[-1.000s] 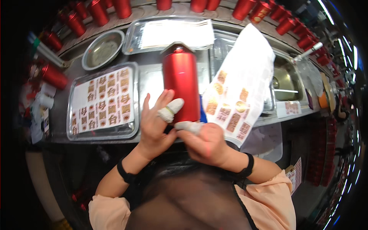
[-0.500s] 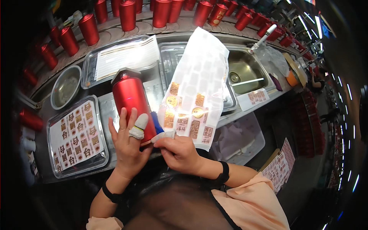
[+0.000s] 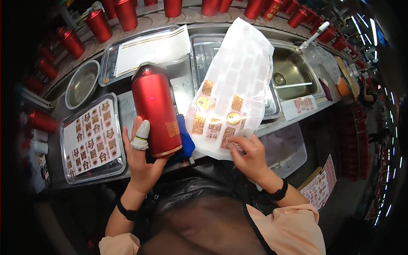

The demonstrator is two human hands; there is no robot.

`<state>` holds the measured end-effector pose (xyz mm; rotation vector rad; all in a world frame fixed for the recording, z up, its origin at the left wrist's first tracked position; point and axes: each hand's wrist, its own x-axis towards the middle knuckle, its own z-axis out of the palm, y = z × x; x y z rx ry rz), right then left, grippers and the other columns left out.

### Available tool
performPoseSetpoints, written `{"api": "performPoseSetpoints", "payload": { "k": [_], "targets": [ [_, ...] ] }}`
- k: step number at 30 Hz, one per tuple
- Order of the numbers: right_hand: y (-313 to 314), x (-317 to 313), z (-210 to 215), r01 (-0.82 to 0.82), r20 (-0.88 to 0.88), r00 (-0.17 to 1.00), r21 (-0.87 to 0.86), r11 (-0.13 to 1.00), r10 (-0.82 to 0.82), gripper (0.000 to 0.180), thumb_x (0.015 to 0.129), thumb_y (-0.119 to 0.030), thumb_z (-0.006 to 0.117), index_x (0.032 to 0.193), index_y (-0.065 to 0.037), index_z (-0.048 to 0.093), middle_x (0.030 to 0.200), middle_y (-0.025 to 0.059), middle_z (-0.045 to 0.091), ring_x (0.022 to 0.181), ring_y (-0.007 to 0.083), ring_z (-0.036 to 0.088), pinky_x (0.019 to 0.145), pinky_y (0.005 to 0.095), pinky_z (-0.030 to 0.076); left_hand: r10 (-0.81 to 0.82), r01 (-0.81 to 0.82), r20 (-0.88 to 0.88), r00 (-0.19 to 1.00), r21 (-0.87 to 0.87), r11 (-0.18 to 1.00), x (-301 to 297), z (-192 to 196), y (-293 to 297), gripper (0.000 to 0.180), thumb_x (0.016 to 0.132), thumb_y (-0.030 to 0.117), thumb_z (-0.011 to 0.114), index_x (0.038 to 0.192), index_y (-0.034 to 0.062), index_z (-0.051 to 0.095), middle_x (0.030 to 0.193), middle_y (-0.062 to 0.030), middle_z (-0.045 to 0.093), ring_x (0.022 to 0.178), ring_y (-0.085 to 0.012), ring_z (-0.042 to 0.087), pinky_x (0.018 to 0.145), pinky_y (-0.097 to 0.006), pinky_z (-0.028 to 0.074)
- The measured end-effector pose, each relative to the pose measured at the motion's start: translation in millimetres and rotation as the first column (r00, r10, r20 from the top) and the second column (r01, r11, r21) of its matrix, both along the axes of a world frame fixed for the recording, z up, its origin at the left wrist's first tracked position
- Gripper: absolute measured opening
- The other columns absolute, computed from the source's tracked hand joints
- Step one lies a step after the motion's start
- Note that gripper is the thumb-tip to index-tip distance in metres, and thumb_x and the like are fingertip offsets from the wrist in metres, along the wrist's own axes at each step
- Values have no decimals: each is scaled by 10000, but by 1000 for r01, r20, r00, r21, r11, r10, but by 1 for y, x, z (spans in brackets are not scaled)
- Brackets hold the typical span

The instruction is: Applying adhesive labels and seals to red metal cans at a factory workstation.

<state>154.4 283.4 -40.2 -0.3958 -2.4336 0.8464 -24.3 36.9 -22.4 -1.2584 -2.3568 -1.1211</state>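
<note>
A red metallic bottle [image 3: 154, 110] with a dark angular end lies tilted toward me, and a small gold sticker shows low on its right side. My left hand [image 3: 143, 163] holds its lower end, fingers along the left side and thumb at the base; one finger wears a white cover. To the right, a translucent sheet of gold stickers [image 3: 231, 80] has many bare spots in its upper part. My right hand [image 3: 251, 158] pinches at the sheet's lower right stickers, thumb and a white-covered finger close together. A blue cloth [image 3: 185, 138] sits beside the bottle.
A metal tray [image 3: 122, 163] at left carries another sticker sheet. Behind it stand a round bowl [image 3: 83, 84] and a tray with striped paper [image 3: 153, 49]. A sink [image 3: 293, 70] lies at right. Red bottles [image 3: 126, 15] line the curved conveyor at the back.
My right hand has left the bottle's base and moved right onto the sticker sheet. The bottle has turned, bringing a gold sticker into sight. The whole view has shifted.
</note>
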Motion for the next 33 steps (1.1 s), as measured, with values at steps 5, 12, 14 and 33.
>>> {"api": "performPoseSetpoints", "payload": {
  "k": [5,12,14,33],
  "targets": [
    [21,39,-6,2,28,1000,139,990,-6,198,822,-84,747,1020,-89,734,902,129,658,717,284,663,614,363,537,-2,1,-22,1000,-31,1000,-2,-3,-3,871,784,193,854,1508,18,403,1538,-216,452,1467,-361,383,1231,-557,148],
    [26,45,-42,430,92,902,-293,854,-423,284,848,-222,816,817,-25,613,834,34,628,592,88,434,502,278,350,25,-25,-10,1000,9,1000,0,-8,-1,898,739,218,894,1493,37,442,1531,-247,446,1412,-401,444,1207,-571,193],
    [25,39,-44,517,392,852,-522,679,-347,313,858,-266,820,818,-33,615,744,1,614,555,51,400,489,261,334,20,-20,-13,1000,5,1000,-2,-11,-1,896,738,217,894,1492,36,443,1532,-247,444,1415,-398,441,1207,-572,193],
    [27,40,-39,384,205,910,-744,547,-360,186,915,-137,757,846,13,672,757,-10,645,683,40,518,633,208,419,-2,2,-18,1000,1,1000,-7,-13,-4,870,776,295,876,1475,8,445,1509,-242,475,1445,-386,409,1227,-541,183]
  ]
}}
